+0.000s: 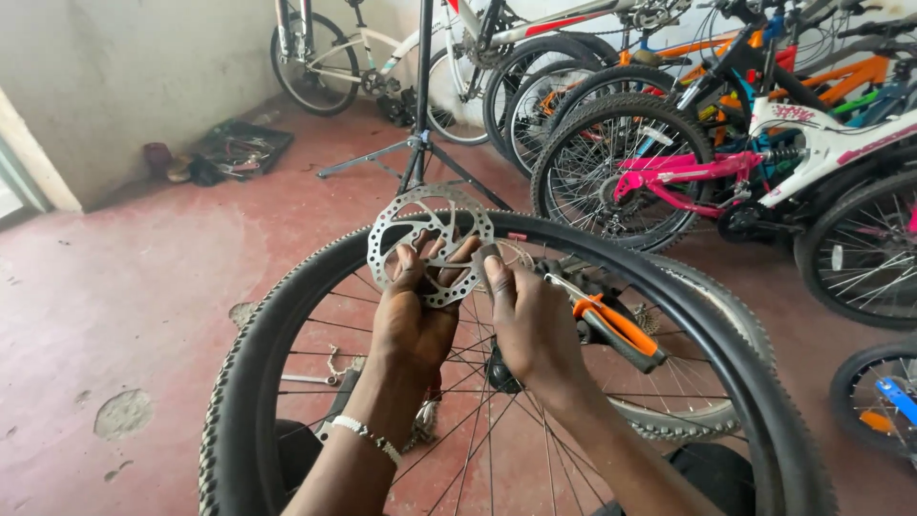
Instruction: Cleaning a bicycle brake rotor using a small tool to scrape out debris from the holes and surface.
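My left hand [413,325] holds up a round silver brake disc [423,218] with holes, fingers through its centre. My right hand [535,330] touches the disc's right edge with the fingertips and also grips a screwdriver with an orange and black handle [619,333], its shaft pointing toward the disc. Both hands are above a spoked bicycle wheel with a black knobby tyre [250,361] standing upright in front of me. A bead bracelet is on my left wrist.
A second tyre [712,325] lies behind the wheel. Several bicycles [726,162] are parked at the right and back. A black repair stand [420,143] stands on the red floor. An open tool case [239,148] lies near the left wall.
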